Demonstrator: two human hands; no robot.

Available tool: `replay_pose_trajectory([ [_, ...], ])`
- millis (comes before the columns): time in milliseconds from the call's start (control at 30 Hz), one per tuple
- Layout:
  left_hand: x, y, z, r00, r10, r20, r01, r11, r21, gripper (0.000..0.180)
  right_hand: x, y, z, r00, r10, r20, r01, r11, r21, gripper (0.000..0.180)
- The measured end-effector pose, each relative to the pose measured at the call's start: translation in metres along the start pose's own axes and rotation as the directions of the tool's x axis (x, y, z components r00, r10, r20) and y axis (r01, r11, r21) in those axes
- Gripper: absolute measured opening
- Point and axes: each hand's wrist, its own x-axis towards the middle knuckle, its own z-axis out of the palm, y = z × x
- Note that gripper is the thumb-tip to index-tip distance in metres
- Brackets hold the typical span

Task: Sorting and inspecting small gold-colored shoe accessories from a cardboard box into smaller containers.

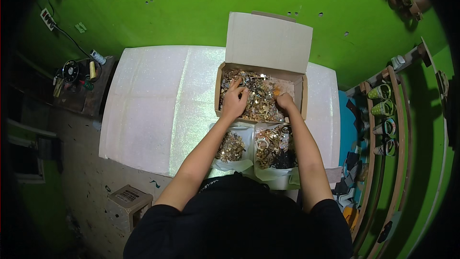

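Note:
A cardboard box with its lid folded up holds a heap of small mixed metal pieces, gold, silver and dark, which look like jewellery or trinkets. My left hand rests on the left part of the heap, thumb and fingers apart. At the right side of the box my right hand is closed, fingertips pointing down beside a small orange piece. What it pinches, if anything, is hidden. Nearer to me stand a left tray of small pieces and a right tray of larger gold, silver and black ones.
The table has a shiny white cover and stands against a green wall. To the left are a small dark table with odds and ends and a box-like stool. A wooden rack with shoes stands at the right.

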Motion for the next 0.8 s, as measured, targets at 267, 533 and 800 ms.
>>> replay_pose_trajectory([
  [267,-0.001,-0.002,0.001,1.000,-0.013,-0.005,0.013,1.000,-0.024,0.029,-0.006,-0.027,0.004,0.998,0.050,-0.028,-0.046,0.992,0.121,0.046],
  [533,0.000,0.003,0.000,1.000,-0.018,-0.012,0.018,0.999,-0.031,0.030,0.025,-0.024,0.031,0.988,0.110,0.111,-0.137,0.954,0.267,0.052],
  [800,-0.001,-0.003,-0.003,0.999,-0.037,-0.013,0.036,0.999,-0.034,0.030,0.004,-0.052,0.039,0.992,0.120,0.038,-0.126,0.957,0.259,0.058],
])
